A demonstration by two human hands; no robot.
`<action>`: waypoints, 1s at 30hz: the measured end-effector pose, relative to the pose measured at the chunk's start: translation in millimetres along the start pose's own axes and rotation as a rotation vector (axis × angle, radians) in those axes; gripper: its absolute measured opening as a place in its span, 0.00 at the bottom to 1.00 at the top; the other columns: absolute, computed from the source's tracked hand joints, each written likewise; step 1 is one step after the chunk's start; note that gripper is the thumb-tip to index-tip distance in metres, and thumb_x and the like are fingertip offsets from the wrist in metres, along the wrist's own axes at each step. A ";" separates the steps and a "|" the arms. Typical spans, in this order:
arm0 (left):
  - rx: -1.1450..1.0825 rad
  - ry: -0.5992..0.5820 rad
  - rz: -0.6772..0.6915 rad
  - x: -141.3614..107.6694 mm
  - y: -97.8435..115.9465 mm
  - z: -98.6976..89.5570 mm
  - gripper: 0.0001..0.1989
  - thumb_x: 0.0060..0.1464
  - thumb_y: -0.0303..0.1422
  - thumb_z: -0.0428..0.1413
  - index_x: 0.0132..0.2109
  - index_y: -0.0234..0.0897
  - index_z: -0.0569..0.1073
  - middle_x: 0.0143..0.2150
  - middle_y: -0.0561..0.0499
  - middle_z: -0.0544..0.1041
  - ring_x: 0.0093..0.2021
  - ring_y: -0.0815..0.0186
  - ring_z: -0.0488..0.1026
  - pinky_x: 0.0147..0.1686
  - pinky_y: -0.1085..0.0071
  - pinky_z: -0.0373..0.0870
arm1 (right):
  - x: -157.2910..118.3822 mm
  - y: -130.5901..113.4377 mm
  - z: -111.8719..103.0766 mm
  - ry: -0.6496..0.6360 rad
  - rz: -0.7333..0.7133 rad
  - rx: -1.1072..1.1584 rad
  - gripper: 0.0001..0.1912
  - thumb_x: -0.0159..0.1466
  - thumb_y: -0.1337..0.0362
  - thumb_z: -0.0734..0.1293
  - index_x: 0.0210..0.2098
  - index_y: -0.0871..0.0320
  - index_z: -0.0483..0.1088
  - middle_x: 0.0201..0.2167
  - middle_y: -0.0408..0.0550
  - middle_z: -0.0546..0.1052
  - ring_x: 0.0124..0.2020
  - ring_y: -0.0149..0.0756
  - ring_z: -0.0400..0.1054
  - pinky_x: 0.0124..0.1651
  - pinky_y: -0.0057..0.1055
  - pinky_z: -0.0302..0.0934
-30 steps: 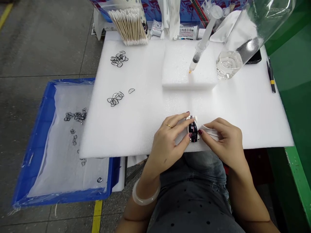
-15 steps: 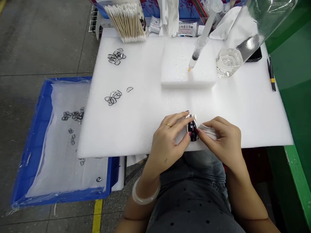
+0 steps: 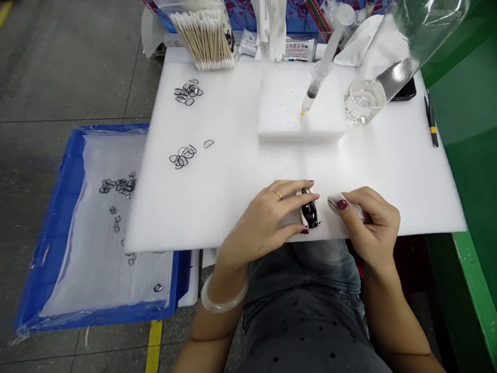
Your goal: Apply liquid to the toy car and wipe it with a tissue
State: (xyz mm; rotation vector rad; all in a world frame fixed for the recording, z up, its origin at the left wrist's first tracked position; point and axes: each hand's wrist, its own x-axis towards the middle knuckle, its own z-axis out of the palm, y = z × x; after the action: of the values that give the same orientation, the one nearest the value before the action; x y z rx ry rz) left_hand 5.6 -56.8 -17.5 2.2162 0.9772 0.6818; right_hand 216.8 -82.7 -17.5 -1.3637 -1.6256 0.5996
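Observation:
A small glossy black piece with white sides (image 3: 310, 213) lies at the near edge of the white foam board. My left hand (image 3: 269, 213) steadies it, with fingers across its far end and the thumb at its near left side. Its exact kind is not clear. Just to the right, apart from the piece, my right hand (image 3: 375, 220) pinches a folded white cloth (image 3: 334, 202) with a dark mark near its tip. Beyond both hands, a syringe with an orange tip (image 3: 315, 85) leans over a raised foam block (image 3: 287, 111).
Two clusters of thin black-rimmed half-round pieces (image 3: 182, 156) lie on the foam board (image 3: 217, 202). Cotton swabs (image 3: 204, 39) stand at the back. A clear bottle with liquid (image 3: 365, 101) and tweezers (image 3: 432, 122) are on the right. A blue tray (image 3: 44, 248) sits lower left.
My right hand has drawn the cloth away from the black piece, to the right. My left thumb has shifted down along the piece, and more of its black surface shows.

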 end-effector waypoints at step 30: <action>-0.003 0.323 -0.164 -1.9 -2.6 9.0 0.12 0.53 0.31 0.66 0.45 0.39 0.77 0.41 0.51 0.73 0.39 0.63 0.74 0.40 0.65 0.73 | 31.2 0.5 0.6 -0.078 -0.093 -0.432 0.15 0.70 0.60 0.61 0.48 0.55 0.78 0.37 0.50 0.75 0.32 0.34 0.68 0.34 0.33 0.63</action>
State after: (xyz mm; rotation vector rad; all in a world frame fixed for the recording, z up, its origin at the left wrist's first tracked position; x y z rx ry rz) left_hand 9.2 -59.8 -25.8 2.0323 1.2984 0.9820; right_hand 217.1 -52.9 -8.0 -1.5731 -1.9474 0.2546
